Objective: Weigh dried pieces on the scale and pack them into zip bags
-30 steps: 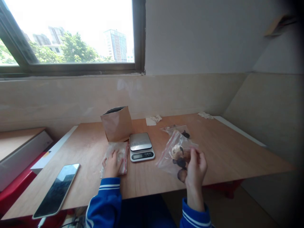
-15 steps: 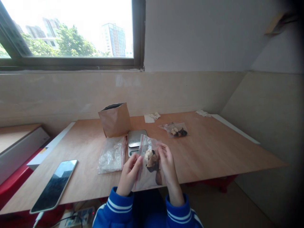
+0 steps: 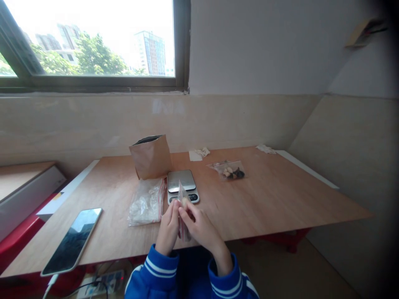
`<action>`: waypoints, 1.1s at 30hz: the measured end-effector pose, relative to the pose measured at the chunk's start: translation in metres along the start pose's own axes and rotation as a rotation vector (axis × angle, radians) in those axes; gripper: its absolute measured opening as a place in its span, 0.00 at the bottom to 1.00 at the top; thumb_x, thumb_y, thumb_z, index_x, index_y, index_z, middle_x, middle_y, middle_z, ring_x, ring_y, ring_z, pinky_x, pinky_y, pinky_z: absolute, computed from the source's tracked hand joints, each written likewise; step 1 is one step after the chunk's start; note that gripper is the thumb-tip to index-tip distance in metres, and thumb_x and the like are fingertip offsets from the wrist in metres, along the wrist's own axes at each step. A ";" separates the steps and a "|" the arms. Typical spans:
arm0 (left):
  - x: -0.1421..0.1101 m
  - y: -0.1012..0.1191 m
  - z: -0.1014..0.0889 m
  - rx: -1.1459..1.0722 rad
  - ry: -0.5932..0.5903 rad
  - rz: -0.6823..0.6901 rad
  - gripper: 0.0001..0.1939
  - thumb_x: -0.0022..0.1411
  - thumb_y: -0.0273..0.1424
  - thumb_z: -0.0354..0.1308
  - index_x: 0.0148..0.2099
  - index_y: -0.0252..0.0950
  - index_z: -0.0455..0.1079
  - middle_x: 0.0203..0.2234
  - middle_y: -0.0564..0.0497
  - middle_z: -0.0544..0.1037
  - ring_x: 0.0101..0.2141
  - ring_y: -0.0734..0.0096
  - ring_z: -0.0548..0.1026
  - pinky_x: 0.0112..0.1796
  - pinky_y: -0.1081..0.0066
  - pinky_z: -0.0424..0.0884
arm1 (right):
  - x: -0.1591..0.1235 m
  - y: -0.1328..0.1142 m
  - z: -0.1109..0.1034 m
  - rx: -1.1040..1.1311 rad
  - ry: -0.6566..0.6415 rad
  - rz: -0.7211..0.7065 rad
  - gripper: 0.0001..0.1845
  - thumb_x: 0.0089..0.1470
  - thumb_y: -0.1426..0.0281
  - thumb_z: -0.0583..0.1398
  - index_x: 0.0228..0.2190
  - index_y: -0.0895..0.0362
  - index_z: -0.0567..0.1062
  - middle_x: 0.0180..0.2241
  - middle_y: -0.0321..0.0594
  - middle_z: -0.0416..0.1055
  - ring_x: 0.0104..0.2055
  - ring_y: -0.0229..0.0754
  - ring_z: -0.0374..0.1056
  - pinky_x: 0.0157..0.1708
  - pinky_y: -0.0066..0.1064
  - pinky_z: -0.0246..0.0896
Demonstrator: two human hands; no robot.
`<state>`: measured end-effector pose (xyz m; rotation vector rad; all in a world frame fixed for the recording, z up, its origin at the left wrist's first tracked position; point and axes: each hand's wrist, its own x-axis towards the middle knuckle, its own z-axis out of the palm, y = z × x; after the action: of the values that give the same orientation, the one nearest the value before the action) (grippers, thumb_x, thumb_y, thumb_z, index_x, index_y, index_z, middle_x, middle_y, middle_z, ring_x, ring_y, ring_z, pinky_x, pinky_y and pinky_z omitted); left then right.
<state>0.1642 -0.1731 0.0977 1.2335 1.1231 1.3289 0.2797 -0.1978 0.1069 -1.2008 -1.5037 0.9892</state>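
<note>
My left hand (image 3: pixel 168 226) and right hand (image 3: pixel 201 226) are curled in with fingertips pinching a clear zip bag (image 3: pixel 181 191), held edge-on in front of the digital scale (image 3: pixel 181 181), and I cannot tell whether its seal is pressed. One bag of pale and dark pieces (image 3: pixel 233 171) already lies on the tabletop (image 3: pixel 268 195), so I judge mine the unfinished one, not yet set down. I find no readable brand or label, and the scale's panel markings are too small to make out.
</note>
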 end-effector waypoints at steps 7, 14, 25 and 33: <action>-0.001 -0.001 -0.002 0.041 -0.099 -0.005 0.16 0.56 0.46 0.58 0.29 0.37 0.69 0.22 0.52 0.72 0.25 0.69 0.70 0.27 0.72 0.68 | 0.001 0.001 0.002 0.002 -0.009 -0.008 0.11 0.60 0.63 0.49 0.32 0.53 0.68 0.22 0.33 0.68 0.23 0.38 0.66 0.23 0.27 0.54; -0.004 0.001 -0.001 0.127 -0.147 -0.006 0.17 0.59 0.46 0.54 0.27 0.38 0.62 0.12 0.60 0.60 0.12 0.79 0.58 0.13 0.77 0.52 | 0.007 0.011 0.011 0.014 0.098 -0.026 0.12 0.56 0.64 0.52 0.22 0.54 0.63 0.17 0.29 0.60 0.19 0.35 0.57 0.20 0.25 0.47; 0.004 0.003 -0.036 0.251 0.077 0.086 0.20 0.58 0.45 0.54 0.23 0.37 0.60 0.11 0.58 0.63 0.14 0.78 0.63 0.19 0.78 0.58 | 0.008 0.031 -0.023 0.107 0.512 -0.015 0.17 0.54 0.61 0.52 0.19 0.53 0.54 0.17 0.27 0.49 0.20 0.33 0.47 0.21 0.25 0.45; 0.003 -0.026 -0.002 -0.295 0.100 -0.145 0.23 0.56 0.52 0.53 0.35 0.35 0.69 0.34 0.45 0.76 0.32 0.67 0.75 0.25 0.72 0.70 | 0.001 0.003 -0.003 0.489 0.531 -0.066 0.13 0.55 0.62 0.49 0.21 0.53 0.54 0.19 0.29 0.52 0.21 0.34 0.50 0.22 0.25 0.51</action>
<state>0.1640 -0.1675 0.0726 0.8639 1.0220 1.4000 0.2836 -0.1956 0.1046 -0.9491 -0.8175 0.8413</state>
